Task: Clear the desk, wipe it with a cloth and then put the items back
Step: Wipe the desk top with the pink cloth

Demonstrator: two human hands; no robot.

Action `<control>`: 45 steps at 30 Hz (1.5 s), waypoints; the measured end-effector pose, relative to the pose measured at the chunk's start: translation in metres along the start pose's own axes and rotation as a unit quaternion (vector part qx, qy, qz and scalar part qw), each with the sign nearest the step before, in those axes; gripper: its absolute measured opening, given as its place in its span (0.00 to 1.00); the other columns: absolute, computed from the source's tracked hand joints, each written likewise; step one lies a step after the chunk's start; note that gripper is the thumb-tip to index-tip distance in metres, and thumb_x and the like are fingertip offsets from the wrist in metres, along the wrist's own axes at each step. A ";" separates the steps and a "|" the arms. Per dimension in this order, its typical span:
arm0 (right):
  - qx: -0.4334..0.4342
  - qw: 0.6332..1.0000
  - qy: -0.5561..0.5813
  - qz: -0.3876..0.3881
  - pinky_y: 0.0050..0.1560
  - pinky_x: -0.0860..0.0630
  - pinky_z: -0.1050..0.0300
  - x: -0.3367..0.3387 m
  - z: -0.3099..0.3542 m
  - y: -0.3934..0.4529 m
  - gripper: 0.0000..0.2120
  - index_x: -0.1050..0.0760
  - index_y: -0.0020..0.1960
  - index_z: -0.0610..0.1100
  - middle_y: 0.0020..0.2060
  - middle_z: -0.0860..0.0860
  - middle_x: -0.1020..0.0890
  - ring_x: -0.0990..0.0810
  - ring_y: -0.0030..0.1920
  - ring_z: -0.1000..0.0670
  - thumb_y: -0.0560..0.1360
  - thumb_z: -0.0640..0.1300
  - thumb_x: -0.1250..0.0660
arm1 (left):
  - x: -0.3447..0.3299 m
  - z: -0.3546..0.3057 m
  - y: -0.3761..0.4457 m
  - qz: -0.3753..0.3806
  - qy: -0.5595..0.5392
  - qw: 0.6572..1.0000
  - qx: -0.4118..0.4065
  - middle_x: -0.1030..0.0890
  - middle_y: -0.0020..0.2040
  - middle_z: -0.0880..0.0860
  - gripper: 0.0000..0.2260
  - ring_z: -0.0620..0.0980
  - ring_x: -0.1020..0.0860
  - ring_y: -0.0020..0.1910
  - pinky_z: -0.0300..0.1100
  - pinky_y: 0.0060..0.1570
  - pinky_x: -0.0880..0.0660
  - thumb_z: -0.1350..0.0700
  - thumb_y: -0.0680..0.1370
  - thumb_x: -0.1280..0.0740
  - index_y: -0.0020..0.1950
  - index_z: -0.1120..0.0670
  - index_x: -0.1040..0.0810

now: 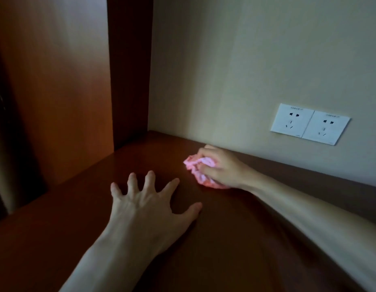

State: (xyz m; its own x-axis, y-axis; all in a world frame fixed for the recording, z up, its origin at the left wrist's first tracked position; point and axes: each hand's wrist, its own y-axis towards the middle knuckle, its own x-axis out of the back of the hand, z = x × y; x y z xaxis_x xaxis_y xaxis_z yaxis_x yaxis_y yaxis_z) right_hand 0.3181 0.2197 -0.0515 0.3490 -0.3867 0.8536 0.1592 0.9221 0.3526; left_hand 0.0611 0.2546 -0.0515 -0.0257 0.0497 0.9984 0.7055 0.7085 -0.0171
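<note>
**Cloth gripped against the rear edge of the desk**

The cloth point(200, 172) is pink, crumpled into a wad, and lies on the dark brown desk point(225, 239) close to the rear edge, where the desk top meets the raised back strip below the wall point(246, 60).

Right hand point(223, 167): the fingers point(206, 153) curl over the top and far side of the cloth, and the thumb closes on its near side. The cloth is bunched inside this grip. Part of it projects to the left of the fingers, and a strip shows beneath the heel of the hand, against the desk. The right forearm extends from the lower right of the view, along the back strip.

Left hand point(149, 209): the hand lies palm down on the desk, in front of and to the left of the cloth. Its fingers are spread wide and only slightly bent, with the tips touching the surface. It holds nothing. A gap of bare desk separates its index finger from the cloth.

Surroundings: a double socket plate point(309, 124), white, is mounted on the wall above and to the right of the right hand. An upright wooden panel point(62, 91) closes off the left end of the desk.
</note>
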 end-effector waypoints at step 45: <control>-0.097 0.989 -0.081 -0.076 0.44 0.33 0.53 -0.021 0.064 -0.040 0.07 0.32 0.44 0.53 0.45 0.52 0.29 0.25 0.51 0.42 0.78 0.51 0.35 | 0.005 -0.002 -0.005 -0.026 -0.031 0.999 0.012 0.43 0.80 0.55 0.31 0.65 0.44 0.78 0.71 0.72 0.48 0.28 0.78 0.55 0.79 0.36 0.44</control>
State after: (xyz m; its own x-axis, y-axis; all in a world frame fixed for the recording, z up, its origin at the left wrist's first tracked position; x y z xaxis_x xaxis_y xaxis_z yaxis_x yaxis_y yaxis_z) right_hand 0.2458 0.1917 -0.0587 0.1582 -0.4986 0.8523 0.3784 0.8278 0.4141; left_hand 0.0593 0.2497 -0.0466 -0.1063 0.0549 0.9928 0.6846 0.7282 0.0331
